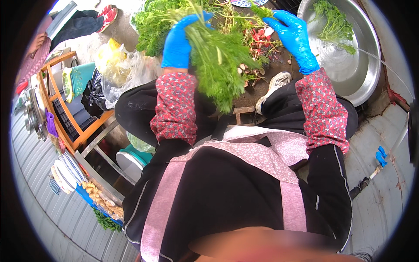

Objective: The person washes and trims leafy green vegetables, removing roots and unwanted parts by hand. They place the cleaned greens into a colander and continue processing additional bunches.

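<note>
My left hand [179, 42], in a blue glove, is shut on a bunch of leafy green herbs [219, 62] whose leaves hang down towards my knees. At the upper right my right hand [291, 34], also gloved in blue, has a small green sprig [262, 11] at its fingertips. Between and below the hands lie red-and-white root trimmings [262, 37] and stems on the wet ground. More leafy greens [152, 29] are heaped beyond my left hand. To the right, a large metal basin [373, 62] holds water and floating greens [334, 24].
Plastic bags [131, 70] and an orange wooden frame [77, 131] are at the left, near a stack of plates [67, 172] and ginger [101, 199]. Another person's hand [37, 42] shows at the upper left. A thin hose [397, 137] runs along the right side.
</note>
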{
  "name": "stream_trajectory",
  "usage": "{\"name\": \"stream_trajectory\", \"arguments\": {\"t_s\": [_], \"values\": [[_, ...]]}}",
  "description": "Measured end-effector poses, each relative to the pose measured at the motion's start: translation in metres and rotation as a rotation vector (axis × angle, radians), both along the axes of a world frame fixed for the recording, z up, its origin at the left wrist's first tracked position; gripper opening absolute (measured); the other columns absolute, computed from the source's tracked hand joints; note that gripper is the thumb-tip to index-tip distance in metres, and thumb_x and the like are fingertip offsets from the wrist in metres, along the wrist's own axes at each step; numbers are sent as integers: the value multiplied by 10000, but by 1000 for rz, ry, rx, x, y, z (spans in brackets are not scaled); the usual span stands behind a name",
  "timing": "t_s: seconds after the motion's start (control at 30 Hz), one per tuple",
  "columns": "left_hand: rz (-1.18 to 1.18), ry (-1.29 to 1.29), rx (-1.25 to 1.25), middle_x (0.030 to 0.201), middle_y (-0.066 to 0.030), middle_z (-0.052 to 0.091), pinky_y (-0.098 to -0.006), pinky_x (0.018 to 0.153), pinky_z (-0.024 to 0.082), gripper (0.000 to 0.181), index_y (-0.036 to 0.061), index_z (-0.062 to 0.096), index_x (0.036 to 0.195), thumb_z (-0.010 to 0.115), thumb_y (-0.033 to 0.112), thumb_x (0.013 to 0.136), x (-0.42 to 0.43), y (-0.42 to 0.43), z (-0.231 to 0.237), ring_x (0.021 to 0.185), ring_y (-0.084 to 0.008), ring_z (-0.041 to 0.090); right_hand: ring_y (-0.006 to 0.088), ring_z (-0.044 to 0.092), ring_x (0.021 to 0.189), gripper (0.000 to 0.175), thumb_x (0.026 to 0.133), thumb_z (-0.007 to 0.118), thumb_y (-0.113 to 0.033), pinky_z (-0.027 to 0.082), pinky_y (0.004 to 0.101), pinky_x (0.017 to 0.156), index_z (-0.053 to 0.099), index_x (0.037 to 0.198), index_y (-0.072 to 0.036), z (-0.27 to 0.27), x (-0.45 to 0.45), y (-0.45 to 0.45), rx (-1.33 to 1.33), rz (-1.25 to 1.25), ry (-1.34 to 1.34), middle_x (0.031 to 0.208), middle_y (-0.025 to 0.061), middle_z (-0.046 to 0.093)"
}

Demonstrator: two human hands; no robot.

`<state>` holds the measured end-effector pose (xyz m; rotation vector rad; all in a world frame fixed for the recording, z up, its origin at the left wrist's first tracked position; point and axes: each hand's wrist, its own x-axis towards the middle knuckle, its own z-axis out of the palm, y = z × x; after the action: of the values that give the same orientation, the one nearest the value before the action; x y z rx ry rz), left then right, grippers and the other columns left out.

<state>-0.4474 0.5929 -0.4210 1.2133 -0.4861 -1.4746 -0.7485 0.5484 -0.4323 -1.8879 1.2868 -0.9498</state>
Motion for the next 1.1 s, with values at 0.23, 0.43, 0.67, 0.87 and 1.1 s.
{"name": "stream_trajectory", "arguments": {"t_s": [0.23, 0.43, 0.67, 0.87, 1.1], "values": [[-211, 311, -170, 1083, -199, 612, -385, 760, 503, 333, -54, 554, 1113, 503, 165, 867, -30, -1, -12, 796, -236, 610, 260, 585, 881, 218, 783, 668, -228, 455, 360, 752, 672, 970, -115, 19, 9, 8, -483, 350, 362, 904, 76, 633], [-137, 375, -165, 985, -180, 641, -393, 770, 516, 276, -41, 597, 1013, 507, 161, 847, -27, -7, -17, 775, -252, 622, 302, 601, 830, 311, 788, 657, -311, 475, 382, 743, 657, 1039, -126, -3, 3, 12, -203, 257, 432, 966, 121, 647], [-128, -569, -510, 1015, -138, 634, -332, 874, 465, 282, 17, 610, 1053, 468, -8, 810, -7, 8, -9, 943, -201, 607, 349, 622, 789, 468, 807, 590, -502, 482, 408, 732, 650, 1064, -115, -17, 1, 8, 420, 228, 794, 899, 198, 634], [-201, -553, -366, 1040, -106, 627, -282, 860, 462, 288, -8, 598, 1098, 500, -27, 828, -38, 10, -3, 948, -161, 581, 239, 471, 1208, 713, 752, 742, -263, 383, 336, 1004, 392, 1366, -164, -11, 31, 5, 500, 163, 72, 1334, 177, 454], [-373, 193, -106, 949, -45, 620, -257, 724, 483, 266, -3, 578, 1102, 465, 145, 912, -104, -12, 38, 838, -121, 589, 177, 521, 1107, 687, 791, 703, -264, 405, 298, 963, 375, 1344, -21, 10, 52, 42, 702, 316, -417, 1238, 98, 529]]}}
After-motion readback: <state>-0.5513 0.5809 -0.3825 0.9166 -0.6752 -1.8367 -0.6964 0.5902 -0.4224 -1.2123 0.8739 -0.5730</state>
